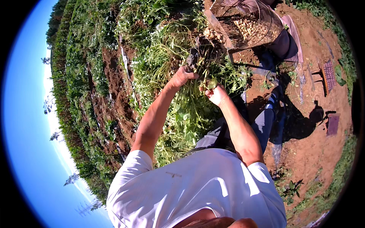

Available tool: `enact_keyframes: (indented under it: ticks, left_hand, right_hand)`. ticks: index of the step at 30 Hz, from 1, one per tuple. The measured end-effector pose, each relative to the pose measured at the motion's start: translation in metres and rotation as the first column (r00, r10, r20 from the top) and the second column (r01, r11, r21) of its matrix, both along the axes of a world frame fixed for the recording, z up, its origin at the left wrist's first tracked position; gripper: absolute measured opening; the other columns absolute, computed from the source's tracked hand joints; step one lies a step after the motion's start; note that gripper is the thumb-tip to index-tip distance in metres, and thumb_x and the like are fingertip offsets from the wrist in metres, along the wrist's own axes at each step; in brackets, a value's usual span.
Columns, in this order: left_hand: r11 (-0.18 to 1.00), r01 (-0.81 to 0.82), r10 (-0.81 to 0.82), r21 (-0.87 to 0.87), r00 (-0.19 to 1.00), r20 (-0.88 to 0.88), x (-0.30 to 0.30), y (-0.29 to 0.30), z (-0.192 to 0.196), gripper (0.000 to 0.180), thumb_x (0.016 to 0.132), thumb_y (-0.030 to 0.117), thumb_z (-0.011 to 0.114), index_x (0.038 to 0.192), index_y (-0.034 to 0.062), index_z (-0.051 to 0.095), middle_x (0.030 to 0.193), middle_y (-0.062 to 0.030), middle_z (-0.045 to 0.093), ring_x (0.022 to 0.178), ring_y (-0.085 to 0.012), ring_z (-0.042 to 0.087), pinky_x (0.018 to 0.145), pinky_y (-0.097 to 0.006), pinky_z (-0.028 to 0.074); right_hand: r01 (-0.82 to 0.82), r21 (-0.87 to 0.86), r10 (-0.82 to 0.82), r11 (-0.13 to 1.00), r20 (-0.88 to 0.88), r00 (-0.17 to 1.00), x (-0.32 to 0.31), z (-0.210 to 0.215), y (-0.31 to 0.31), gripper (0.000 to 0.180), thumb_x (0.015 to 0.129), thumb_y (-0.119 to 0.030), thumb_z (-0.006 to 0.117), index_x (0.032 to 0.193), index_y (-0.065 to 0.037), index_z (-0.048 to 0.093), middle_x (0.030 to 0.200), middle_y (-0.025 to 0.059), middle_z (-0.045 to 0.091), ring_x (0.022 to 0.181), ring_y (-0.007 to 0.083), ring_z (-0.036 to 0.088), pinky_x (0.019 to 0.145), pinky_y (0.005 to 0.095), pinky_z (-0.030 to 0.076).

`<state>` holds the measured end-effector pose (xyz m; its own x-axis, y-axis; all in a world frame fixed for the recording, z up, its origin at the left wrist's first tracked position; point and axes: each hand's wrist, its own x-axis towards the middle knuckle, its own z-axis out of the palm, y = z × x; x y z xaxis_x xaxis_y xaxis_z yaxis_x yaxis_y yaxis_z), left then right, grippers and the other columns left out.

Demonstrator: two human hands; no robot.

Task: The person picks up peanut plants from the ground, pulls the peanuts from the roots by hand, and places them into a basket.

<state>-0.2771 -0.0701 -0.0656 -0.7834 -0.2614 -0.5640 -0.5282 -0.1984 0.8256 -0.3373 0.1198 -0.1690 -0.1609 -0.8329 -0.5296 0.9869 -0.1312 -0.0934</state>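
While the white T-shirt [197,190] filled the near part of the view, two bare forearms reached out from it toward a pulled-up plant. The left hand [181,78] was closed around a bunch of stems, its fingers [191,75] wrapped tight over them. The right hand [216,94] sat just beside it and slightly nearer, its fingers curled in on a leafy sprig of the same uprooted plant [207,68], pinching it between thumb and fingertips. The plant hung between the two hands, its green leaves spilling down toward the person's grey trousers [262,125], its dark roots and pale pods pointing away. Under and around the hands lay a heap of cut green foliage [182,117] on reddish-brown soil [311,144]. Just past the plant's roots stood a wire mesh basket [266,26], holding a pile of pale pods [247,26]. To the left, rows of green crop [83,76] ran off over bare red earth, with blue sky [26,114] beyond them.
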Motion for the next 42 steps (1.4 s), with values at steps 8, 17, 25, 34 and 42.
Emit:
enact_keyframes:
  ticks: [8, 17, 25, 34, 42]
  left_hand:
    - [0.991, -0.063, 0.079, -0.122, 0.988, 0.13, 0.02, 0.018, 0.01, 0.059, 0.075, 0.011, 0.083, 0.127, 0.0003, 0.054, 0.112, -0.0085, 0.067, 0.099, -0.018, 0.062, 0.093, -0.035, 0.048]
    - [0.752, 0.115, 0.087, -0.649, 0.959, 0.271, 0.046, 0.025, -0.018, 0.055, 0.08, 0.031, 0.08, 0.113, -0.0035, 0.054, 0.085, -0.0099, 0.066, 0.075, -0.0168, 0.059, 0.069, -0.034, 0.049]
    - [0.879, -0.128, 0.176, -0.46, 0.982, 0.063, 0.061, 0.033, -0.037, 0.044, 0.079, 0.015, 0.071, 0.112, -0.0064, 0.051, 0.08, -0.0087, 0.061, 0.07, -0.0183, 0.056, 0.066, -0.034, 0.05]
    - [0.774, -0.003, 0.158, -0.633, 0.969, 0.189, 0.12, -0.008, -0.026, 0.049, 0.072, 0.025, 0.087, 0.096, -0.0037, 0.055, 0.072, -0.0098, 0.063, 0.061, -0.0196, 0.059, 0.056, -0.036, 0.049]
    - [0.661, 0.244, -0.073, -0.71, 0.962, 0.263, 0.06, 0.023, -0.024, 0.043, 0.078, 0.022, 0.075, 0.107, -0.0034, 0.058, 0.078, -0.0136, 0.068, 0.067, -0.0206, 0.062, 0.066, -0.038, 0.051]
  right_hand:
    - [-0.075, -0.05, 0.073, 0.996, -0.031, 0.997, 0.009, 0.004, -0.015, 0.02, 0.089, -0.018, 0.057, 0.102, -0.006, 0.066, 0.087, 0.0082, 0.066, 0.071, 0.025, 0.066, 0.047, 0.0274, 0.045]
    - [0.141, 0.519, 0.518, 0.843, -0.854, 0.049, 0.032, -0.003, -0.039, 0.011, 0.077, -0.007, 0.058, 0.083, 0.0, 0.063, 0.073, 0.0147, 0.064, 0.056, 0.0233, 0.06, 0.052, 0.0371, 0.047]
    - [0.142, 0.628, -0.007, 0.765, -0.212, 0.977, 0.001, -0.034, -0.033, 0.015, 0.094, -0.014, 0.055, 0.098, -0.004, 0.065, 0.063, 0.002, 0.055, 0.048, 0.0124, 0.047, 0.042, 0.0256, 0.036]
    - [0.407, 0.09, -0.3, 0.909, -0.537, 0.788, -0.154, -0.001, 0.01, 0.055, 0.094, -0.025, 0.067, 0.137, -0.002, 0.042, 0.114, 0.0157, 0.06, 0.094, 0.0242, 0.066, 0.081, 0.0332, 0.053]
    - [0.3, 0.361, -0.054, 0.883, -0.557, 0.829, -0.118, -0.038, 0.111, 0.035, 0.095, -0.012, 0.062, 0.127, -0.001, 0.056, 0.109, 0.0108, 0.067, 0.095, 0.0212, 0.068, 0.084, 0.033, 0.054]
